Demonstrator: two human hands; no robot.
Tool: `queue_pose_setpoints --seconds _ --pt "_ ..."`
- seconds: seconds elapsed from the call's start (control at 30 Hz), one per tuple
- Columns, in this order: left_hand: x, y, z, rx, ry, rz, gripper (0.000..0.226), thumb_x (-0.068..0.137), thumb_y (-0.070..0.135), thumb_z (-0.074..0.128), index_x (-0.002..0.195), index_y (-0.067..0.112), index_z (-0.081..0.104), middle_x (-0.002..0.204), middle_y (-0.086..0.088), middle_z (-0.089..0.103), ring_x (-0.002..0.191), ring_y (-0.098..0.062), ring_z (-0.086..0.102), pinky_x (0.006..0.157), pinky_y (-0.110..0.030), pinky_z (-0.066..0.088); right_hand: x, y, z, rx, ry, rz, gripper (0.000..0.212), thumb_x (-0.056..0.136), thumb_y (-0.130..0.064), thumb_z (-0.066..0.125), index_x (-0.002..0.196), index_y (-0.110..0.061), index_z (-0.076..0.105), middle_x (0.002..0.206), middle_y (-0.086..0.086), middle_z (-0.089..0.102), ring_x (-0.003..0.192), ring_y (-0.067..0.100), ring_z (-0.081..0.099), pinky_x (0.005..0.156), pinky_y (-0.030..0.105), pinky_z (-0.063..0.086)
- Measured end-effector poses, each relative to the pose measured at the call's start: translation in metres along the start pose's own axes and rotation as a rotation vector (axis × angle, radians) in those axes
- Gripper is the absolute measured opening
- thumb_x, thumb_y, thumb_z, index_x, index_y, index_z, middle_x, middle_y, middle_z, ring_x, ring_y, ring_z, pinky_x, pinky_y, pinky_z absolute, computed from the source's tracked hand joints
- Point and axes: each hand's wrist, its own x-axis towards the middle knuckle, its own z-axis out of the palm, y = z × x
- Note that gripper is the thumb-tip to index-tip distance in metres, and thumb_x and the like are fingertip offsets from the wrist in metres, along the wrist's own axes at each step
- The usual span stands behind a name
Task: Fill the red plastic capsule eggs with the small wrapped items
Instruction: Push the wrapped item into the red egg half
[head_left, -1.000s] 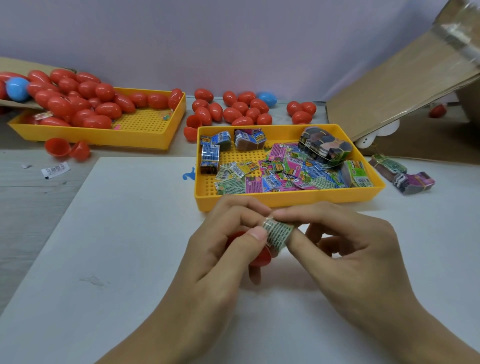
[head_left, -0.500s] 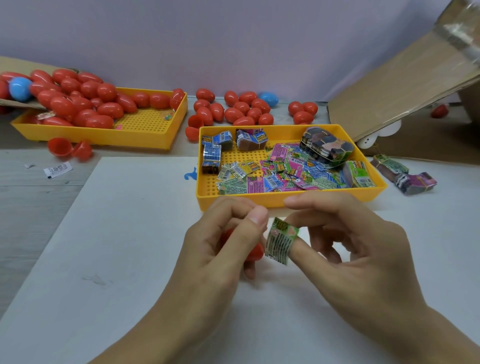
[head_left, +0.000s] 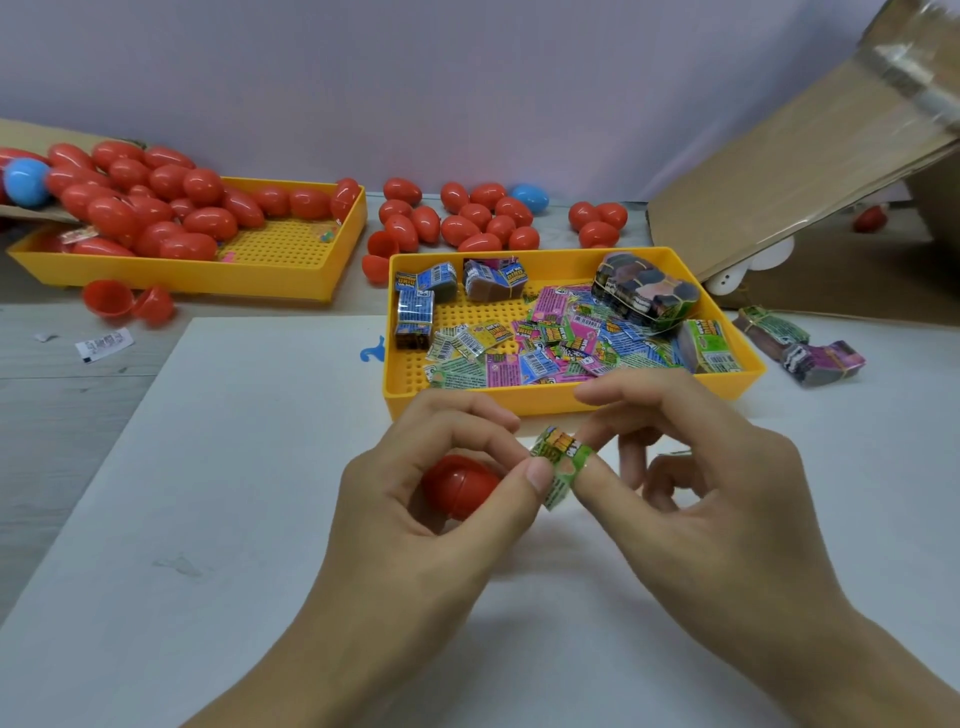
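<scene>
- Far left of the grip, a yellow tray heaped with red eggs;
- Left hand cups a red capsule egg, fingers curled round it, thumb also pinching the wrapped item;
- That item sits between both grips: light, crinkly, probably slippery; best held by its edges;
- Right hand pinches its other side;
- Beyond, the item tray rests on the surface.

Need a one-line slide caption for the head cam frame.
Left hand holds a red egg while both hands pinch a green packet before the yellow tray.
</scene>
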Motion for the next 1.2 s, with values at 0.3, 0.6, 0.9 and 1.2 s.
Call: queue_pose_setpoints --seconds 0.3,0.6,0.9,1.2 --pt "0.0016 -0.0041 -0.0022 -0.474 -0.058 -0.148 0.021 0.063 0.021 0.062 0.083 0.024 0.069 0.092 -0.007 0.068 0.071 -0.023 0.061 0.061 -0.030 0.051 -0.0017 -0.0012 0.0030 0.085 -0.042 -0.015 0.012 0.081 -0.023 0.075 0.087 -0.033 0.079 0.072 -0.017 0.068 0.059 0.012 0.058 0.043 0.032 0.045" --pt "-0.0021 -0.0029 0.0035 -0.255 -0.010 -0.016 0.038 0.077 -0.004 0.065 0.107 0.016 0.051 0.103 -0.007 0.067 0.092 -0.018 0.065 0.079 -0.024 0.054 0.0000 0.0011 0.0001 -0.033 -0.038 -0.126 0.012 0.084 -0.018 0.073 0.093 -0.022 0.079 0.075 -0.016 0.068 0.063 0.009 0.059 0.052 0.016 0.040" --pt "-0.0011 0.0031 0.0024 -0.249 -0.017 -0.067 0.032 0.075 0.000 0.067 0.104 0.014 0.066 0.096 -0.005 0.072 0.089 -0.017 0.070 0.076 -0.030 0.060 -0.0015 0.0024 -0.0025 -0.039 -0.003 -0.168 0.012 0.084 -0.013 0.073 0.094 -0.018 0.078 0.073 -0.007 0.066 0.061 0.016 0.056 0.050 0.023 0.042" --pt "-0.0013 0.0043 -0.0008 -0.251 -0.026 -0.090 0.032 0.073 0.027 0.068 0.104 0.019 0.071 0.097 -0.007 0.072 0.086 -0.023 0.070 0.072 -0.024 0.056 -0.0017 0.0002 -0.0026 -0.095 -0.039 -0.198 0.011 0.082 -0.010 0.072 0.087 -0.018 0.078 0.067 -0.007 0.060 0.055 0.014 0.046 0.052 0.020 0.038"
